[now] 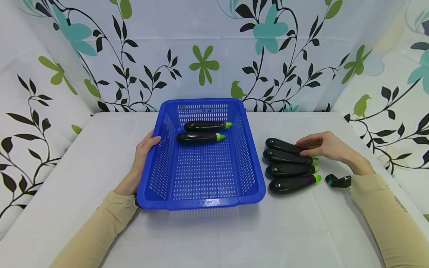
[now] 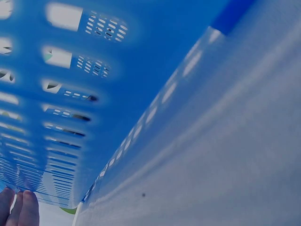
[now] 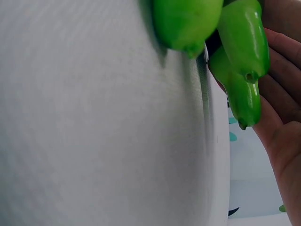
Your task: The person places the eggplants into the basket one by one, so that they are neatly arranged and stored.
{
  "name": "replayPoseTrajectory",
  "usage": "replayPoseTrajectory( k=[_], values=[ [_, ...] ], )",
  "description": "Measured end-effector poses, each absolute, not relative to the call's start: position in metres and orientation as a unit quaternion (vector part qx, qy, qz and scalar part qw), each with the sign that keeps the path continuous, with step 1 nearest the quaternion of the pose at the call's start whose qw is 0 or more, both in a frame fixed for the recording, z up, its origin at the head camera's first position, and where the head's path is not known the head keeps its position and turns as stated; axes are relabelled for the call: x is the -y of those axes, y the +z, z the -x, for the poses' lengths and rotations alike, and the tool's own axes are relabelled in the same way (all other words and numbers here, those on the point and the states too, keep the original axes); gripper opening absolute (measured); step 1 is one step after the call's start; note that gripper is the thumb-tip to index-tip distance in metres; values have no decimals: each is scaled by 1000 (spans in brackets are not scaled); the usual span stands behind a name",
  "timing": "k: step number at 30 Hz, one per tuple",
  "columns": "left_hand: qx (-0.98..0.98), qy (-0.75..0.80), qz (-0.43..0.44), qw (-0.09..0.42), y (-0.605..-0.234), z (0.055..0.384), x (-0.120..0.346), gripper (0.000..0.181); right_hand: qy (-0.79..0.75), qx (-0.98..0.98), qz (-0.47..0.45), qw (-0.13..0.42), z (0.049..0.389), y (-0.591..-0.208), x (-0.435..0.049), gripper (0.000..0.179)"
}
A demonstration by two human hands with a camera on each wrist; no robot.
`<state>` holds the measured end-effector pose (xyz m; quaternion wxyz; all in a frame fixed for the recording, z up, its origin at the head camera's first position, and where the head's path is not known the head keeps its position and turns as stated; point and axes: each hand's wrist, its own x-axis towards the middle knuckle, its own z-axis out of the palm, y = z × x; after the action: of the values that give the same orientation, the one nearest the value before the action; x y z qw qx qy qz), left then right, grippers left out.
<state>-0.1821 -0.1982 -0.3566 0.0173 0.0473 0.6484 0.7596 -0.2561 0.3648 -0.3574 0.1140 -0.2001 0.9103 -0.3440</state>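
My left hand (image 1: 142,158) holds the left rim of a blue plastic basket (image 1: 209,203), thumb on the rim. Its fingertips (image 2: 29,207) show low against the perforated wall in the left wrist view. Two dark eggplants (image 1: 197,137) with green caps lie side by side near the basket's back. Right of the basket, several more eggplants (image 1: 291,171) form a row. My right hand (image 1: 320,144) grips the farthest eggplant (image 1: 283,145) at its cap end, fingers on the far side and thumb on the near side. Its cap is hidden by the hand in the head view.
A white cloth (image 1: 214,238) covers the table. Patterned fabric (image 1: 204,63) with leaves and flowers rises behind and at both sides. A small black wrist device (image 1: 338,181) sticks out by the right cuff.
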Motion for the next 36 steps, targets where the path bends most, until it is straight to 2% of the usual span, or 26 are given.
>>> replayPoseTrajectory(
  k=[25,36],
  values=[
    [-647,760,-49,18,-355,181,197,56,-340,-917,175,113,254,-350,-366,46],
    [-649,759,-48,17,-355,181,198,56,-341,-922,159,86,250,-344,-360,42]
  ],
)
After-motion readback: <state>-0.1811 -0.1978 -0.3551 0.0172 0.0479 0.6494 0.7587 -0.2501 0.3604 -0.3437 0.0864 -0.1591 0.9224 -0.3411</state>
